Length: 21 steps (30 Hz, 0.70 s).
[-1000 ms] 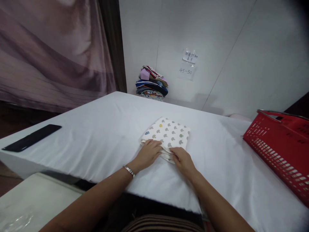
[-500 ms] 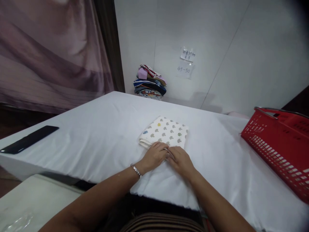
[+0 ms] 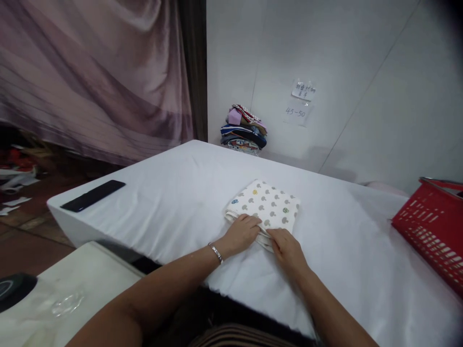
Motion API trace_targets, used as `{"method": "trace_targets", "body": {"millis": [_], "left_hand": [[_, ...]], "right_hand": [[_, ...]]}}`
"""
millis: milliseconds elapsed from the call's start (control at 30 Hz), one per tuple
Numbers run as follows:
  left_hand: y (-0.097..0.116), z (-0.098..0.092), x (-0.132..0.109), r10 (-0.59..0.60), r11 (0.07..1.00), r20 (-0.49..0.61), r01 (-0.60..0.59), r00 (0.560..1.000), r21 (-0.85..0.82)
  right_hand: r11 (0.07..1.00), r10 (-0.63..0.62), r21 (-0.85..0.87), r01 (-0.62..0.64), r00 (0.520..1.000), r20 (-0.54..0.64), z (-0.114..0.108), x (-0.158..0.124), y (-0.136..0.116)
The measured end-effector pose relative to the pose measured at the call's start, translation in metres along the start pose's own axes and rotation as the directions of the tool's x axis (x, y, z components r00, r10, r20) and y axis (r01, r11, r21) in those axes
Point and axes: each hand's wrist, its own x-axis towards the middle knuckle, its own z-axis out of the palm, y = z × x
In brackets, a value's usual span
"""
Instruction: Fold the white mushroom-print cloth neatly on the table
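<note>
Left grip [image 3: 243, 232] palm-down on the near edge of the cloth [image 3: 266, 206], fingers bent over the fold. Right grip [image 3: 287, 246] just beside it, fingertips at the same edge where the layers show. The two are close but not quite touching. Thumbs are hidden on both, so I cannot tell whether either is clamped on the fabric or only pressing on it. A thin bracelet [image 3: 216, 251] sits on the left wrist. The cloth is white with small grey prints and a few coloured ones. It is folded to a neat square and lies flat near the middle of the bench [image 3: 170, 193], which is under a white cover. Step in hand, as I read it: squaring or pressing the near edge of a fold that is already made. The layered edge looks loose, so any lift or further fold would call for both grips to keep the layers pinched together. Containers: a red basket [image 3: 430, 231] at the right end of the bench, well apart from the cloth. It is cut off by the frame and its inside is not in view, so its contents are unknown. At the far end, against the wall, is a stack [image 3: 244, 130] of folded coloured garments with two paper notes [image 3: 303, 99] stuck up beside it. A dark phone [image 3: 93, 195] lies near the bench's left corner, and a mauve curtain [image 3: 90, 72] hangs beyond it.
</note>
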Motion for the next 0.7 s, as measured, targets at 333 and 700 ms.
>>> {"method": "trace_targets", "body": {"millis": [333,700], "left_hand": [[-0.057,-0.028,-0.03,-0.182,0.973,-0.006,0.181,0.983,0.141],[-0.067,-0.028,-0.036,-0.192,0.979,-0.063,0.196,0.979,0.057]], "right_hand": [[0.999,-0.019,-0.025,0.019,1.0,0.008,0.001,0.001,-0.004],[0.994,-0.082,-0.074,0.085,0.996,0.047,0.004,-0.001,-0.005]]}}
